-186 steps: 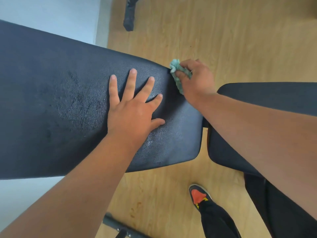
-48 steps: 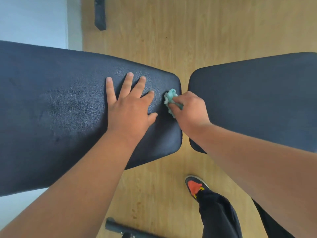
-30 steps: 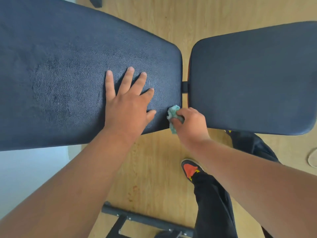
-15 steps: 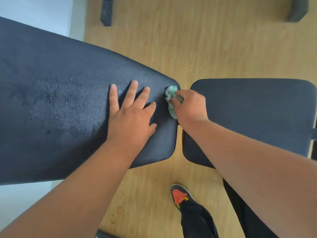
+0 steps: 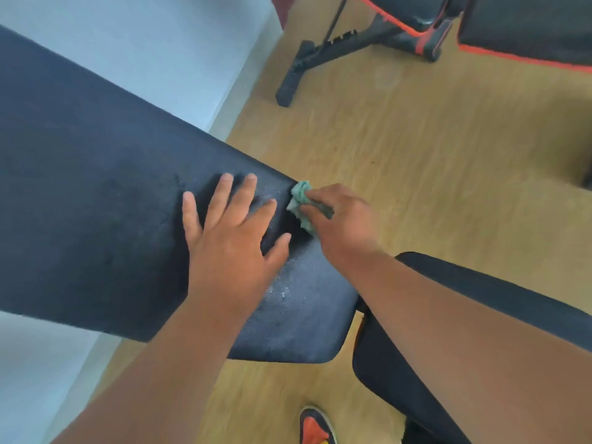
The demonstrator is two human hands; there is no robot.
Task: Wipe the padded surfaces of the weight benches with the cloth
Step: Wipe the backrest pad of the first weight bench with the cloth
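A long black padded backrest runs from the left to the middle of the view. My left hand lies flat on it with fingers spread. My right hand grips a crumpled green cloth and holds it against the far right corner of that pad. A damp sheen shows on the pad near its end. The black seat pad sits to the right, partly hidden under my right forearm.
A second bench with red-trimmed black pads and a black frame foot stands at the top right on the wood floor. A pale wall is at the left. My shoe is below the pads.
My right hand has slid the cloth up along the backrest's end to its far corner. The view has tilted upward, bringing the second bench into sight. My left hand stays flat on the pad.
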